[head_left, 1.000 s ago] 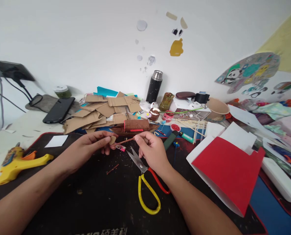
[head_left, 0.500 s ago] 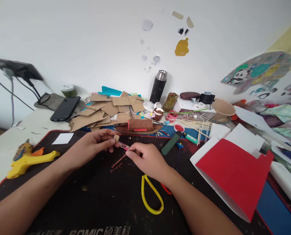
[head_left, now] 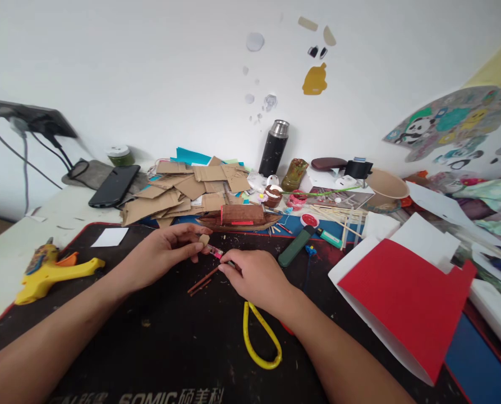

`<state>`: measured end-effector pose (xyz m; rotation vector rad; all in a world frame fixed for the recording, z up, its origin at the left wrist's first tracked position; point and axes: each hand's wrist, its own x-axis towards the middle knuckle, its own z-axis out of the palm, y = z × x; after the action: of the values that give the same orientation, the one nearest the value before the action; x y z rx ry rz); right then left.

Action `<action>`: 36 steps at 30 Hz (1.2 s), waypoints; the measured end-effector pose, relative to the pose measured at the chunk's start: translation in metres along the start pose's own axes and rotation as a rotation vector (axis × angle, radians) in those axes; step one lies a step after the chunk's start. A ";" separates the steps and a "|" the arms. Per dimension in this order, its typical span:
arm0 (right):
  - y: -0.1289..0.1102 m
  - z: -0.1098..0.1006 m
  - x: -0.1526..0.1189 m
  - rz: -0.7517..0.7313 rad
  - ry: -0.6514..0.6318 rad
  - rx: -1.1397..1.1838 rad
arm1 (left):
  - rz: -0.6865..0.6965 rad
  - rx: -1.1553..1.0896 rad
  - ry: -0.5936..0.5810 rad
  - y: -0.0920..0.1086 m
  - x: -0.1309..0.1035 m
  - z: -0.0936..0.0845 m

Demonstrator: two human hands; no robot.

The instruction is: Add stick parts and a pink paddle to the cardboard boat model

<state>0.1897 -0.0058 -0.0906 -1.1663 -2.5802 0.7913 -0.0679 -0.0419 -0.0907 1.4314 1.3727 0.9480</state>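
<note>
Two hands close together over the mat, a scrap between the left fingertips.
The left hand pinches the scrap between thumb and fingers, in front of the boat. The right hand has its fingers curled in at the pink piece and the upper end of a stick; what they grip cannot be told. The scissors lie partly hidden beneath that hand and forearm.
</note>
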 end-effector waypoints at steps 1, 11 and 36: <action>0.001 0.001 0.000 -0.006 0.000 -0.001 | 0.003 0.006 0.000 0.000 0.000 0.000; 0.001 0.003 0.000 -0.018 0.032 0.090 | 0.045 0.190 0.071 0.002 -0.003 0.003; 0.003 0.001 0.004 0.191 -0.082 1.216 | 0.726 0.706 0.137 0.004 -0.016 0.019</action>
<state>0.1883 -0.0015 -0.0933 -0.9048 -1.4381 2.0166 -0.0503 -0.0590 -0.0910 2.5509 1.3657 1.0575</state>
